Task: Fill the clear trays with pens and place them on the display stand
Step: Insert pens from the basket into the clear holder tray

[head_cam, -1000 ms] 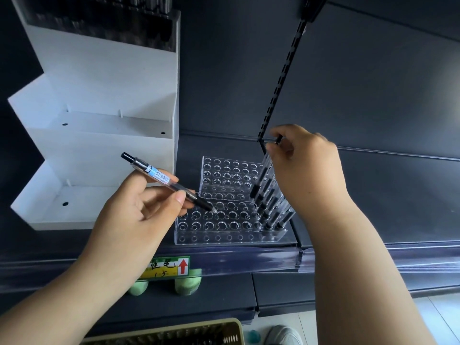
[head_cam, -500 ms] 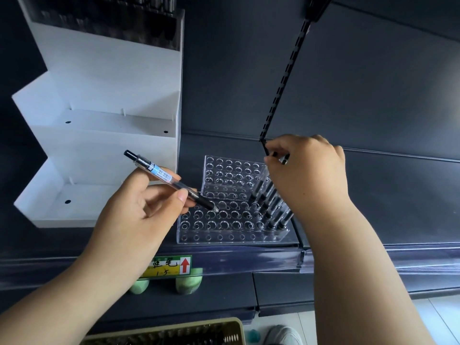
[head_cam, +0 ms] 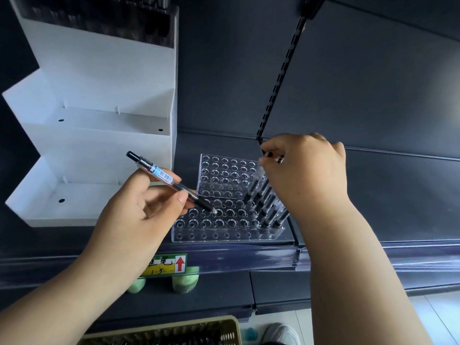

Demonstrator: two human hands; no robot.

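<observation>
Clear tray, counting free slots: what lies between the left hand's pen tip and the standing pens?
Head view: only empty holes of the clear tray separate the pen in the left hand from the standing pens.

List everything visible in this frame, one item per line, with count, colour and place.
clear trays: apparently two, transparent, on the shelf, one behind the other
standing pens: one row, count unclear, clear with black grips, right end of the front tray
pen: one, clear and black, over the front tray
display stand: one, white, stepped, left on the shelf
shelf: one, dark grey
slotted strip: one, black, on the back panel
shelf label: one, yellow-green with red arrow, shelf edge
basket: one, yellowish, bottom edge
shoe: one, pale, bottom edge
left hand: holds the pen, tip at a tray hole
right hand: grips the standing pens' tops
</observation>
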